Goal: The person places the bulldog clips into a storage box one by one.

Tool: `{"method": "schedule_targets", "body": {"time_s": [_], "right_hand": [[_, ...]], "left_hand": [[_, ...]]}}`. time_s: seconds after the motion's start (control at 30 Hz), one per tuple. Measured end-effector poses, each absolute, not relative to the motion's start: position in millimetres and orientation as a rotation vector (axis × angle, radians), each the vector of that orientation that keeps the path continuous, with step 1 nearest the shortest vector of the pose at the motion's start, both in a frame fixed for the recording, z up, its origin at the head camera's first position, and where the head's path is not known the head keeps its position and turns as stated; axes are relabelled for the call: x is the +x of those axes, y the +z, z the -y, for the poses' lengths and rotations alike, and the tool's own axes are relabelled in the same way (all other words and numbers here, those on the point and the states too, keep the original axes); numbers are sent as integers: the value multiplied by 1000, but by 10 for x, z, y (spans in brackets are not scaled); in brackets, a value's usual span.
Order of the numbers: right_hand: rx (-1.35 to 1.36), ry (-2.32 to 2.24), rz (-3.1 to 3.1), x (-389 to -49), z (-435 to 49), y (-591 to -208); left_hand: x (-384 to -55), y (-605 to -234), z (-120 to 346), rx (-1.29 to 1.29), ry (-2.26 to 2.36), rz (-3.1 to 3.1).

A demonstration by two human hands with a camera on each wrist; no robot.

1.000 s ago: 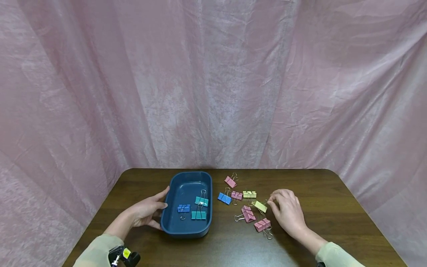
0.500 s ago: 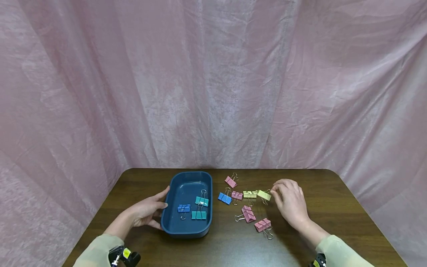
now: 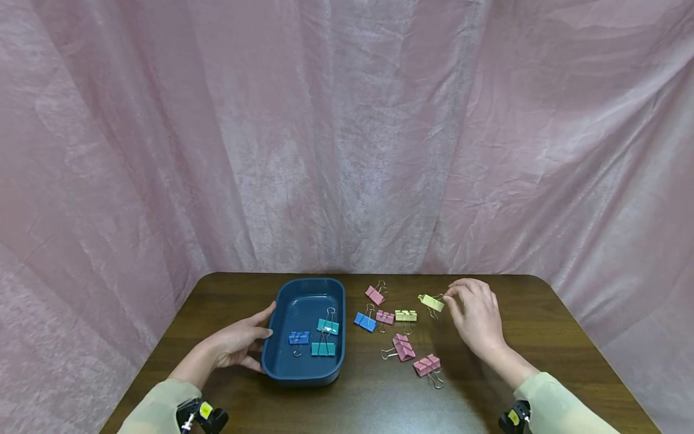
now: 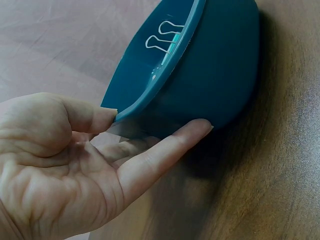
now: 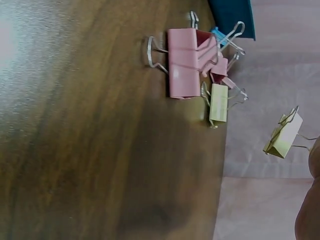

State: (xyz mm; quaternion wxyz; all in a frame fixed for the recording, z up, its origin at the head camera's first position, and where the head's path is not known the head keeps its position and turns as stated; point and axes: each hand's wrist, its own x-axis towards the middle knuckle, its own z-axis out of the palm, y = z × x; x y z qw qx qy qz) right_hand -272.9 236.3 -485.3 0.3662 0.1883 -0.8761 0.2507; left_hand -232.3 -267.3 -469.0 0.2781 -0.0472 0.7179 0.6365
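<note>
My right hand (image 3: 477,314) pinches a yellow binder clip (image 3: 432,302) by its wire handle. In the right wrist view this yellow clip (image 5: 284,134) hangs in the air, with part of a finger at the right edge. My left hand (image 3: 242,342) holds the left side of a blue plastic box (image 3: 271,361). Its thumb lies at the rim and its fingers lie along the outer wall (image 4: 215,75) in the left wrist view. Inside the box lie a blue binder clip (image 3: 299,339) and two teal binder clips (image 3: 323,349).
Between box and right hand, several binder clips lie on the wooden table (image 3: 368,404): a blue clip (image 3: 365,322), a yellow clip (image 3: 405,316), and pink ones, including a far pink clip (image 3: 375,295) and a near pink clip (image 3: 427,365). A pink curtain (image 3: 347,150) hangs behind.
The right hand has drawn the yellow binder clip away from the other clips, up and toward the back right. The left hand and the box have stayed in place.
</note>
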Motion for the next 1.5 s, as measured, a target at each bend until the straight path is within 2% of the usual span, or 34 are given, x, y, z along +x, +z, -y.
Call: {"method": "schedule_targets", "body": {"time_s": [0.7,1.5], "right_hand": [[517,628,2183,-2846,-2281,-4524],[568,720,2115,-2935,-1909,-4216]], "left_hand": [[-2321,-4699,2678,-100,1709,-1927],[-2318,-4691,2673,-100,1706,-1926]]}}
